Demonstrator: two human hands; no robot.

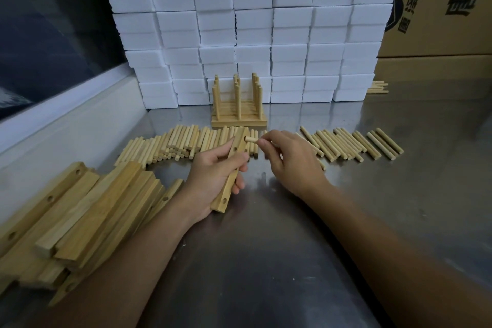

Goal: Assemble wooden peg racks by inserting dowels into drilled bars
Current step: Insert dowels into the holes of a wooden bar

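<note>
Two hands work over the middle of the steel counter (266, 247): the left hand (213, 181) grips a drilled wooden bar (232, 176) tilted upright, the right hand (287, 160) pinches a dowel (250, 139) with its tip at the bar's top hole. Loose dowels (181, 144) lie behind; finished racks (238, 106) stand toward the back edge.

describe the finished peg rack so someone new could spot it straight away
Start at the wall of white foam blocks at the back of the metal table. The finished rack stands at the foot of that wall, near its middle, behind the row of loose dowels. Only its pegs stand upright from flat bars; the other dowels lie flat.
</note>
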